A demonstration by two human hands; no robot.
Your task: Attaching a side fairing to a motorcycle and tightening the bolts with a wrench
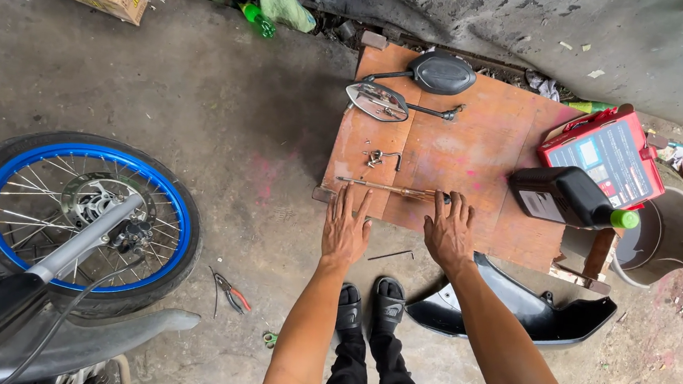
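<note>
Rod lengthwise left-right on board, 2 open hands flat beside it.

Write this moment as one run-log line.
left hand: flat on board edge | right hand: fingertips on metal rod | nearby: mirrors, oil bottle

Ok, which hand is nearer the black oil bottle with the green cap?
The right hand. It rests on the wooden board just left of the bottle; the left hand sits farther left, at the board's near edge.
</note>
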